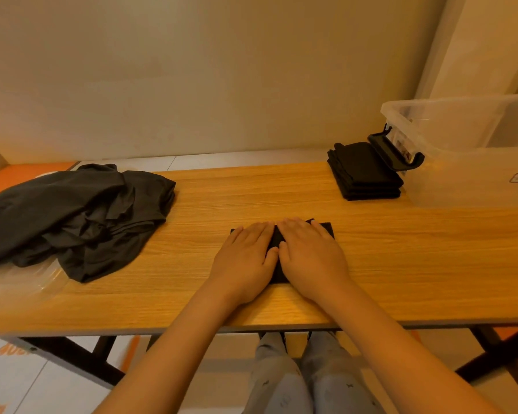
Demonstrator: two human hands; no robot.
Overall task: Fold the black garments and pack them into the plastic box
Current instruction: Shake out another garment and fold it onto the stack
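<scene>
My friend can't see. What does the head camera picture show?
The left hand and right hand press flat on a folded black garment on a wooden table. A folded stack sits beside a clear plastic box; unfolded clothes lie left.

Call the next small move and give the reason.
Probably: lift the folded garment and set it on the folded stack beside the plastic box. The left hand and right hand lie flat on it, and it looks like a compact rectangle. The crumpled pile lies to the left.
</scene>
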